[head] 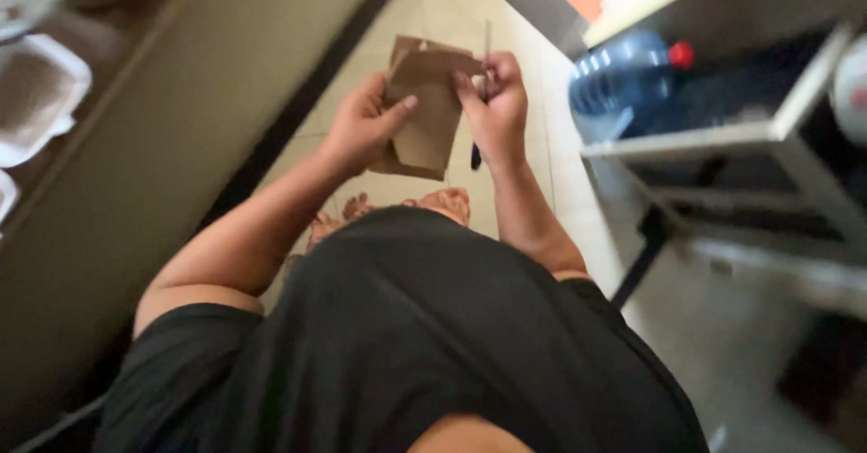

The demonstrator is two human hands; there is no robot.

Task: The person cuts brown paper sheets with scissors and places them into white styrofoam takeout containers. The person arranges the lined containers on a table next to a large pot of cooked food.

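My left hand [364, 126] grips the left edge of a brown paper bag [424, 110], thumb pressed on its front. My right hand [495, 101] pinches the bag's top right corner and also holds a thin dark knife [476, 153], whose handle sticks out below the fist and whose blade points up past the fingers. The bag is crumpled and held upright in front of my body, above the tiled floor. My black shirt fills the lower part of the view.
A large blue water bottle [623, 69] with a red cap lies by a metal-framed shelf [768, 137] on the right. White trays [36, 92] sit on a counter at the far left. A tiled floor [433, 1] runs between them.
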